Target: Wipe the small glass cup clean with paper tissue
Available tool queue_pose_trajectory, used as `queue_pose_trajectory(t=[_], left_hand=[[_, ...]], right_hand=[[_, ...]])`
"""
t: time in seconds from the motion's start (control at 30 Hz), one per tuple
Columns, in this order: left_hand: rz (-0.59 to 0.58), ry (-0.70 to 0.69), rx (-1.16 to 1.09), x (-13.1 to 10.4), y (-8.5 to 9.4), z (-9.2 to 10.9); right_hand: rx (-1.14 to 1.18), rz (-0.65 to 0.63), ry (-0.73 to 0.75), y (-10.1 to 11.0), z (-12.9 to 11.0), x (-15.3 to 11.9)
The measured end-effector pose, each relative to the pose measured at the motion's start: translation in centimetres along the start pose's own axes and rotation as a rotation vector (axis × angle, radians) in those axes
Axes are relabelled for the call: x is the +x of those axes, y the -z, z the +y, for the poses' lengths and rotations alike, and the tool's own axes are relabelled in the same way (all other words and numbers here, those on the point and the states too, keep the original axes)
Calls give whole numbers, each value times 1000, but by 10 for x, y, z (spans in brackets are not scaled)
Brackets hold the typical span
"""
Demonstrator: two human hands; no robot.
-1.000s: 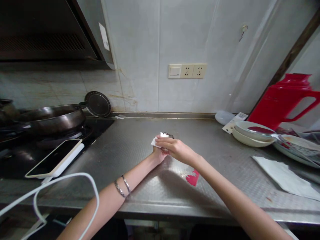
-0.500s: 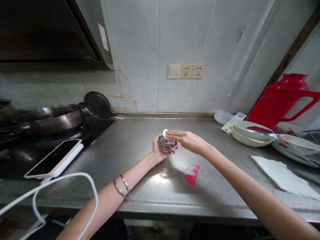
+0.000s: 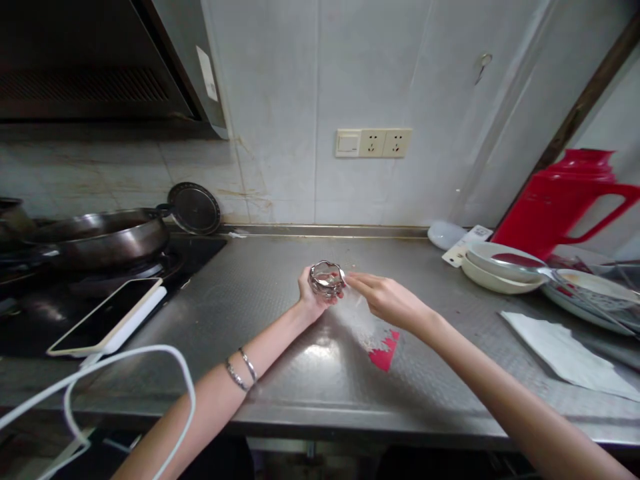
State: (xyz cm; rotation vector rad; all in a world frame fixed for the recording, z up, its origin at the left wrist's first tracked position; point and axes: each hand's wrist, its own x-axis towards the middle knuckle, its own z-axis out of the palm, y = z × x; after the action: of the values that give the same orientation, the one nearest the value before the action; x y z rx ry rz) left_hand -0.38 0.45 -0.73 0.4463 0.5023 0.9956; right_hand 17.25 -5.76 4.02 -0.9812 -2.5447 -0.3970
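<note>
A small shiny round bowl (image 3: 326, 288) with a wavy rim is tilted in my left hand (image 3: 311, 301), whose fingers wrap around its side and underside. My right hand (image 3: 390, 300) is at the bowl's right edge, fingers together and pointing left. Its fingertips pinch a small white tissue (image 3: 344, 276), mostly hidden and blurred, against the rim. On the counter below my right hand lies a jagged red scrap (image 3: 384, 353). A pale, smeared patch shows between the bowl and this scrap; I cannot tell whether it is powder or glare.
At left, a phone (image 3: 107, 317) with a white cable (image 3: 175, 353) lies by the hob, near a steel pan (image 3: 110, 240) and a round dark lid (image 3: 195, 208). Stacked bowls (image 3: 500, 277), a red thermos jug (image 3: 545, 207) and a white paper sheet (image 3: 565, 353) occupy the right.
My right hand has slid right and slightly down, from over the bowl's top to its right edge. The bowl has shifted a little left and up, and its opening shows more.
</note>
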Motion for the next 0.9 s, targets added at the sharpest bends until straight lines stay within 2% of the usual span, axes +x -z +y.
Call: queue_pose_trajectory(t=[0.13,0.3,0.37,0.5,0.63,0.8,0.9], left_hand=[[49,-68,-1,1,-2,7],[54,-27,80,0,-3,9],[55,-9,104,0,-3,8],[26,-1,108,0,-3,7],[28,5,132,0,-4,6],[25,10,159,1,-2,5],[27,51,156,2,-2,5]], right_hand=[[156,109,-102,-7,-7,-4],[505,488,-479,-13,7,5],[627,571,-597,-18,14,11],[767,600,-661,-31,21,20],[764,583,-665,-44,23,30],[632,554,-664,-51,26,38],[437,616,-630,-48,25,40]])
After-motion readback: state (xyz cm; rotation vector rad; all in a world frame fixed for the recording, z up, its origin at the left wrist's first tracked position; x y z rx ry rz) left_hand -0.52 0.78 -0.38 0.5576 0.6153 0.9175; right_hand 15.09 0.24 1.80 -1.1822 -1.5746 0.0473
